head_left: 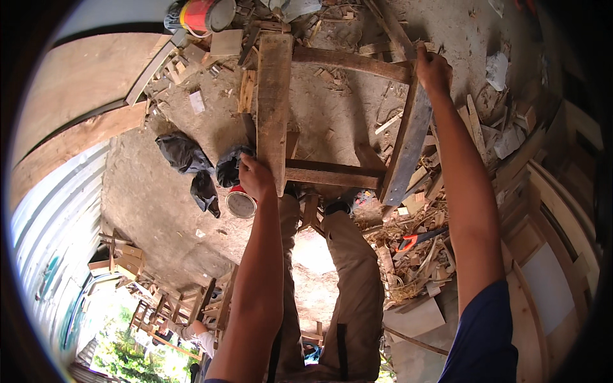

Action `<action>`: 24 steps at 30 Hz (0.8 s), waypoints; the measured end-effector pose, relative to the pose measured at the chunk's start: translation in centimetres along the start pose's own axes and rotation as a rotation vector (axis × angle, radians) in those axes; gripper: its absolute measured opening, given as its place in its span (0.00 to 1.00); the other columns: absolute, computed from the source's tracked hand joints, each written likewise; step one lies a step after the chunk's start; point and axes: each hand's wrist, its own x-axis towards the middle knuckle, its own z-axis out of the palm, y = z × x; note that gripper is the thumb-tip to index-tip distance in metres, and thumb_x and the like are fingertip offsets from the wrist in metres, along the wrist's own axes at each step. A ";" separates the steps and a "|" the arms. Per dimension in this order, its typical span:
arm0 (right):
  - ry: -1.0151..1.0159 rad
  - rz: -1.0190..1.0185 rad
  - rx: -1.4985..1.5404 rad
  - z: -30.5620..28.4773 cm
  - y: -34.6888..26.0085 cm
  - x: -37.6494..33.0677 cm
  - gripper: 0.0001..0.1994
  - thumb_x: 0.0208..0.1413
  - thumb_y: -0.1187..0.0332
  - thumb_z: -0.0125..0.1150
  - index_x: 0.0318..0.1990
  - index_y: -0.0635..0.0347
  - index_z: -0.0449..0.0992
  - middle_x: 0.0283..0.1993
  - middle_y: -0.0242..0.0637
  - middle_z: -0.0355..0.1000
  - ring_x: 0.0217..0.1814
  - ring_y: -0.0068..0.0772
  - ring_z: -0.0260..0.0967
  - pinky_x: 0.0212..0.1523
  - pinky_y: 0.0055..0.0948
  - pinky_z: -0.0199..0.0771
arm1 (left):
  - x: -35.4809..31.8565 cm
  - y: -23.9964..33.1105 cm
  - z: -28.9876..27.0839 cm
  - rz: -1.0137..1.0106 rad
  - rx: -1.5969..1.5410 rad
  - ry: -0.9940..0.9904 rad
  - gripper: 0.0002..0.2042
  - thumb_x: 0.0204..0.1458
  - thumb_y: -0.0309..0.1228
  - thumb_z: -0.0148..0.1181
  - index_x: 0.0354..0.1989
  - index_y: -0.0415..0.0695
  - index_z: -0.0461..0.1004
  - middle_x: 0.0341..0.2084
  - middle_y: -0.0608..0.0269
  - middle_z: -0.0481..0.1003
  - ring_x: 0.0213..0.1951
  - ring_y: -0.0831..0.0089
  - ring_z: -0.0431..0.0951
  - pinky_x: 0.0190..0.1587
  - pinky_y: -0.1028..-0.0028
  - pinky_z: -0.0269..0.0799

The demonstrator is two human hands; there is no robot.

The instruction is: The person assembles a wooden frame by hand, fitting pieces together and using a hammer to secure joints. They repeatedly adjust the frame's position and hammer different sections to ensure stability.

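A rough wooden frame (273, 105) stands in front of me, made of two long boards joined by a far rail (348, 62) and a near rail (332, 175). My left hand (257, 177) is closed round the near end of its left board. At the far end of the darker right board (408, 143), my right hand (434, 70) grips the wood with fingers curled. Both arms are stretched forward. Below the frame show my legs in brown trousers. A small round red can (241, 203) sits beside my left hand, with black plastic bags close by.
A saw with an orange handle (406, 243) lies among offcuts and shavings at the right. Black plastic (185, 153) lies left on the dirt floor. A red bucket (203, 14) stands far left. Wooden panels (96, 70) line the left; another person (203, 338) is at lower left.
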 end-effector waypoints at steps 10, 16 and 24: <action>0.011 0.029 0.009 -0.1 -0.2 0.0 0.26 0.56 0.43 0.48 0.42 0.55 0.83 0.45 0.51 0.79 0.50 0.57 0.76 0.53 0.47 0.75 | -0.5 0.7 0.3 -0.019 -0.022 0.032 0.28 0.63 0.53 0.43 0.35 0.40 0.81 0.32 0.45 0.80 0.36 0.43 0.77 0.38 0.51 0.67; 0.083 0.021 0.081 -0.1 -0.5 -0.6 0.21 0.53 0.50 0.55 0.34 0.60 0.82 0.38 0.52 0.79 0.43 0.58 0.77 0.48 0.49 0.75 | -0.4 0.1 0.9 0.042 -0.018 0.068 0.27 0.65 0.51 0.44 0.35 0.38 0.80 0.28 0.44 0.78 0.32 0.45 0.75 0.37 0.52 0.66; 0.078 0.007 0.188 0.3 -0.1 -0.5 0.19 0.52 0.53 0.55 0.31 0.61 0.80 0.35 0.53 0.78 0.40 0.59 0.76 0.45 0.48 0.74 | -0.3 -0.3 0.6 0.081 -0.030 0.017 0.26 0.66 0.48 0.44 0.34 0.36 0.80 0.26 0.48 0.78 0.29 0.54 0.74 0.36 0.58 0.68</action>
